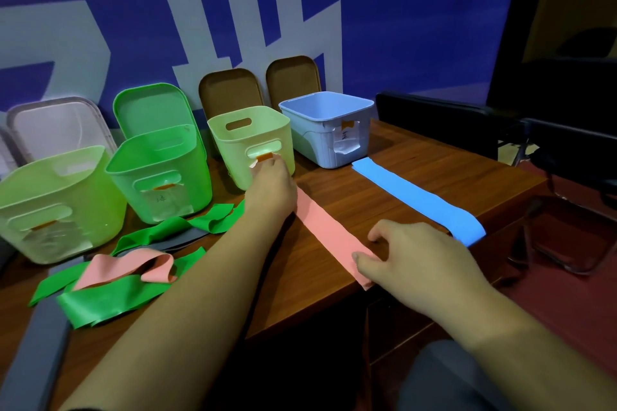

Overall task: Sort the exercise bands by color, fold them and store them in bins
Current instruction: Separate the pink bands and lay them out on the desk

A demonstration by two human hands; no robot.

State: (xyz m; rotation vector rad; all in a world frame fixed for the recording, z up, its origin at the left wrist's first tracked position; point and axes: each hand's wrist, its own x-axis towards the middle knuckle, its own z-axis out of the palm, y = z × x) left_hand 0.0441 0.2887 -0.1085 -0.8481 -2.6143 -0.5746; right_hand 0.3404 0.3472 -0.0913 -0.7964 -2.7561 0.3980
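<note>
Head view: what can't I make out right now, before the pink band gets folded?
- Far end of the pink band, and the grip on it: covered by the left hand, head view.
- bin labels: too small and blurred to read.
- Bottoms of the green bins: behind their front walls.
- grey band: cut off at the bottom edge.

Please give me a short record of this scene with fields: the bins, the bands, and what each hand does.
bins: three green bins and one blue bin, in a row, all open
flat bands: pink band and blue band, laid straight on the table
pile: green, pink and grey tangled bands, left of the arms
left hand: on the pink band's far end, grip hidden
right hand: fingers pinch its near end at the table edge
folded: none yet
</note>
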